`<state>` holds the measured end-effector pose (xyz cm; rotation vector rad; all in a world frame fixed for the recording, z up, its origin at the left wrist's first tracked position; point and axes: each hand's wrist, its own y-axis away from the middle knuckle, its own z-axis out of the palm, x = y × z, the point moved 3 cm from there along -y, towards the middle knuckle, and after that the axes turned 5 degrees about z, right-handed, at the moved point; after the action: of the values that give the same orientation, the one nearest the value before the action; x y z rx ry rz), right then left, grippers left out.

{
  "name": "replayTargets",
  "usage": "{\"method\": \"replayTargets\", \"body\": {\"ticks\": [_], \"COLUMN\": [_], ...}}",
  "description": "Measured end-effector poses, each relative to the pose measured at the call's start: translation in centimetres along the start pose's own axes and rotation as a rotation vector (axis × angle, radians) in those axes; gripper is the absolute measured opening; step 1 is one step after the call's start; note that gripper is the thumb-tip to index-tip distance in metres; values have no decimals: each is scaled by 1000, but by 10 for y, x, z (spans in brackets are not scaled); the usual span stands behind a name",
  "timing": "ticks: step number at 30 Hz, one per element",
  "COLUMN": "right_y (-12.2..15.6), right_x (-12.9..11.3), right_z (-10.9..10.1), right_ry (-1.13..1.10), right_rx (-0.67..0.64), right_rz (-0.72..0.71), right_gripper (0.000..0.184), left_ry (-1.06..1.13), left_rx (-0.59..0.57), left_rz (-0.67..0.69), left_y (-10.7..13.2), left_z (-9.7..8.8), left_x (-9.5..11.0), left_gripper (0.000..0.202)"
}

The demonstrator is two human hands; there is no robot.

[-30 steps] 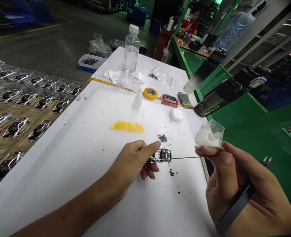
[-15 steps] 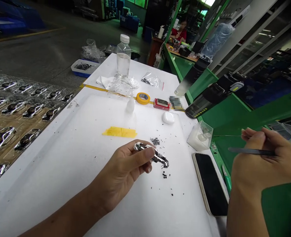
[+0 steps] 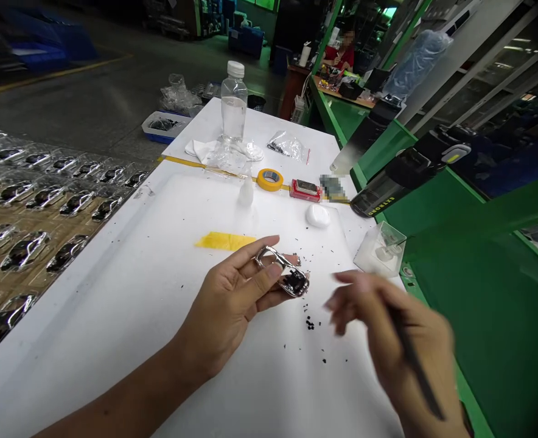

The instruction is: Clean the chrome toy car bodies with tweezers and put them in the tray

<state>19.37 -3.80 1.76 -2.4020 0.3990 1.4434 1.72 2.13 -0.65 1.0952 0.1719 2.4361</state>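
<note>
My left hand (image 3: 232,298) holds a small chrome-rimmed frame (image 3: 291,281) over the white work surface. The frame is tilted, with an opening at its upper end and a dark part at its lower end. To the right, my right hand (image 3: 401,340) is smeared by motion and apart from the frame. A pair of slim dark tweezers (image 3: 415,365) lies across it, pointing back toward the wrist. Its thumb and fingers reach toward the frame. Small black pieces (image 3: 310,323) lie on the surface below the frame, and more specks are partly hidden behind my left hand.
Yellow tape strip (image 3: 226,241), tape roll (image 3: 269,179), red box (image 3: 305,190), white case (image 3: 317,216) and clear container (image 3: 381,249) surround the hands. Behind stand a clear bottle (image 3: 234,109) and dark bottles (image 3: 401,173). Packed chrome parts (image 3: 25,250) fill the left; a green partition (image 3: 470,261) borders the right.
My right hand has swung left and down toward the frame, covering most of the phone on the table. My left hand has turned the frame so its open face shows.
</note>
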Motion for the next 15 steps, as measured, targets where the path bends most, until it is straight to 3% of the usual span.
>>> {"method": "replayTargets", "body": {"ticks": [2,4,8,15], "right_y": [9,14,15,14], "right_x": [2,6,17,23], "right_z": [20,28,30,30], "right_ry": [-116,-219,-369,-420], "right_rx": [-308,-369,-359,-342], "right_rz": [144,238,348,364], "right_gripper": [28,31,31,28], "left_ry": [-44,-85,-119,-131], "left_rx": [-9,-24,-25,-50], "left_rz": [46,59,48,24], "left_y": [-1,-1,0,0], "left_z": [-2,-3,-4,-4], "left_x": [0,-1,-1,-3], "left_gripper": [44,44,42,38]}}
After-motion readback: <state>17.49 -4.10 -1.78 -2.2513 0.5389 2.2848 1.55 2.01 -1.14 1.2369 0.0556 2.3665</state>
